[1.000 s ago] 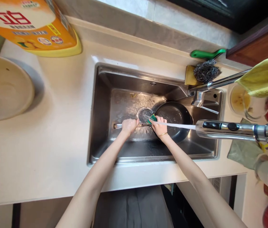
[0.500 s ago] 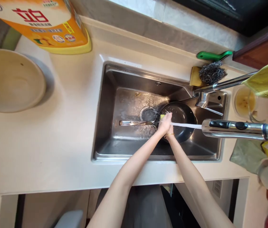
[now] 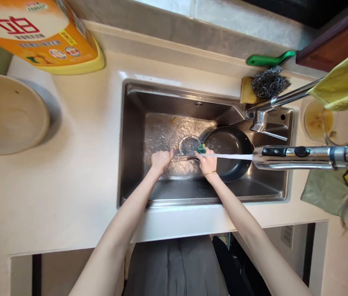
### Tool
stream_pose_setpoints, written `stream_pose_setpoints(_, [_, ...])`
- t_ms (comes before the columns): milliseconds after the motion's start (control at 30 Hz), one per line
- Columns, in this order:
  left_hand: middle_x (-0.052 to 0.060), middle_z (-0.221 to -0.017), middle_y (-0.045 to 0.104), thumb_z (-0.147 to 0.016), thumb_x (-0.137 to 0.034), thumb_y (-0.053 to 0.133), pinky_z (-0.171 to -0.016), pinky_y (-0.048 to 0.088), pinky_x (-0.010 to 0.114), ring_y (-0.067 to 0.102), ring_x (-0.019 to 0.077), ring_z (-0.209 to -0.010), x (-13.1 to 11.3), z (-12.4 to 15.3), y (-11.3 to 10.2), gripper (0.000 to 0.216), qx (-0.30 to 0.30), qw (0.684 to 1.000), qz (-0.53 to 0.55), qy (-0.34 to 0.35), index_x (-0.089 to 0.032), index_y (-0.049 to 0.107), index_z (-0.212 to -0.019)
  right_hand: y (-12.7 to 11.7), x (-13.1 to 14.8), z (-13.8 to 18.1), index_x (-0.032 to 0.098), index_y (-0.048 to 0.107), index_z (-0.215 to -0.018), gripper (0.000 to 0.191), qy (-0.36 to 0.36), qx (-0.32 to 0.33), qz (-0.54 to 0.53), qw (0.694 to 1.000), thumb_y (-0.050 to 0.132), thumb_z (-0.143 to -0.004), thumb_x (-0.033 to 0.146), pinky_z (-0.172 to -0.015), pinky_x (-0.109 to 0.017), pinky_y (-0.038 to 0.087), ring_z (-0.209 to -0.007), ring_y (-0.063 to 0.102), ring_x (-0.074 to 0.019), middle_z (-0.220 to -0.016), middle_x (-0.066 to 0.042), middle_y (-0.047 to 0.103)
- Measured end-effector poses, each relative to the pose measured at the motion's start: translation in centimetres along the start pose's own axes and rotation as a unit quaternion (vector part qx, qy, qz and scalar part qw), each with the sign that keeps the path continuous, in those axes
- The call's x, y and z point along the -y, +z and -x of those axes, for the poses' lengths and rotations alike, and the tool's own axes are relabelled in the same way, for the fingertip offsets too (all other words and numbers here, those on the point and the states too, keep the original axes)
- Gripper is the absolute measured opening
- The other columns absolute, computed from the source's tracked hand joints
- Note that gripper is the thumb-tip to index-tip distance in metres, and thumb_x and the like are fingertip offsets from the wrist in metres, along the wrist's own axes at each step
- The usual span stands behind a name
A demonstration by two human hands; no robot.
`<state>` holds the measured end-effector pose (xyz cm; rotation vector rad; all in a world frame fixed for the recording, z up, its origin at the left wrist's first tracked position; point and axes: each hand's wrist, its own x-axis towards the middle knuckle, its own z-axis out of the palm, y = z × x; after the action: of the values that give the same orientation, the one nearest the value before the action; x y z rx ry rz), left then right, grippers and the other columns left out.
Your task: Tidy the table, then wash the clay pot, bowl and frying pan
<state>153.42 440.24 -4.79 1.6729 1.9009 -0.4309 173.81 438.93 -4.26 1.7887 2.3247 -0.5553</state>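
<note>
A dark frying pan point(image 3: 229, 144) lies in the steel sink point(image 3: 168, 193), its metal handle point(image 3: 184, 158) pointing left. My left hand point(image 3: 161, 159) is closed around the end of that handle. In my right hand point(image 3: 207, 161) is a green and yellow sponge point(image 3: 202, 149), pressed near where the handle meets the pan. A water stream point(image 3: 231, 156) from the faucet head point(image 3: 260, 158) runs onto my right hand. The round drain point(image 3: 190, 144) shows just behind the handle. My left palm and fingertips are hidden.
A steel-wool scrubber point(image 3: 269, 82) with a green handle and a yellow sponge sit behind the faucet. At the left stand a pale bowl point(image 3: 7, 115) and an orange detergent bottle point(image 3: 56, 49). Glass bowls point(image 3: 319, 121) and a yellow cloth point(image 3: 343, 84) are at the right.
My hands were together under the water by the pan's edge. The left has moved left and gripped the handle; the right now holds the sponge against the handle's base. The whole view shifted slightly.
</note>
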Motion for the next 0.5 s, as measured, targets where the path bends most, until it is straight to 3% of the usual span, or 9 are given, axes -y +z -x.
stream_pose_setpoints(167, [0.024,-0.086,0.072,-0.097,-0.042,0.019,-0.074,0.053,0.042,0.069,0.035,-0.091,-0.8,0.1,0.6,0.068,-0.014,1.0,-0.002,0.002,-0.005,0.076,-0.092,0.2,-0.1,0.2,0.03,0.052,-0.136,0.051,-0.038,0.034,0.005,0.999,0.046,-0.089,0.014,-0.09,-0.039,0.037,-0.114,0.046,-0.0265,-0.137,-0.015,0.047])
stream_pose_setpoints(267, [0.024,-0.087,0.072,-0.097,-0.042,0.018,-0.076,0.053,0.042,0.069,0.0346,-0.093,-0.9,0.3,0.6,0.069,0.001,1.0,0.004,0.0,-0.005,0.076,-0.092,0.2,-0.1,0.2,0.025,0.056,-0.133,0.049,0.016,0.025,-0.023,0.999,0.045,-0.087,0.013,-0.096,-0.043,0.036,-0.117,0.045,-0.0287,-0.137,-0.017,0.047])
stream_pose_setpoints(367, [0.022,-0.09,0.072,-0.097,-0.043,0.019,-0.078,0.053,0.042,0.069,0.0335,-0.093,-1.0,0.6,0.3,0.066,0.013,1.0,0.013,0.002,-0.007,0.075,-0.092,-0.1,0.3,0.2,0.021,0.062,-0.126,0.043,0.066,0.027,-0.193,0.979,0.047,-0.086,0.017,-0.101,-0.043,0.036,-0.117,0.049,-0.0278,-0.129,-0.016,0.054])
stream_pose_setpoints(433, [0.019,-0.091,0.073,-0.097,-0.041,0.025,-0.081,0.053,0.04,0.068,0.0303,-0.094,-0.9,1.2,-0.9,0.057,-0.014,0.999,0.038,0.02,-0.01,0.073,-0.095,-0.8,1.0,0.1,0.019,0.062,-0.124,0.043,0.091,0.029,-0.4,0.912,0.049,-0.083,0.02,-0.103,-0.041,0.038,-0.115,0.052,-0.0247,-0.124,-0.013,0.059])
stream_pose_setpoints(500, [0.015,-0.099,0.072,-0.095,-0.035,0.034,-0.087,0.051,0.038,0.066,0.0261,-0.099,-0.2,2.4,-3.5,0.043,-0.117,0.988,0.085,0.054,-0.014,0.069,-0.104,-2.2,2.2,-0.3,0.02,0.06,-0.123,0.045,0.128,0.044,-0.609,0.781,0.051,-0.08,0.025,-0.101,-0.041,0.042,-0.11,0.058,-0.023,-0.123,-0.009,0.062])
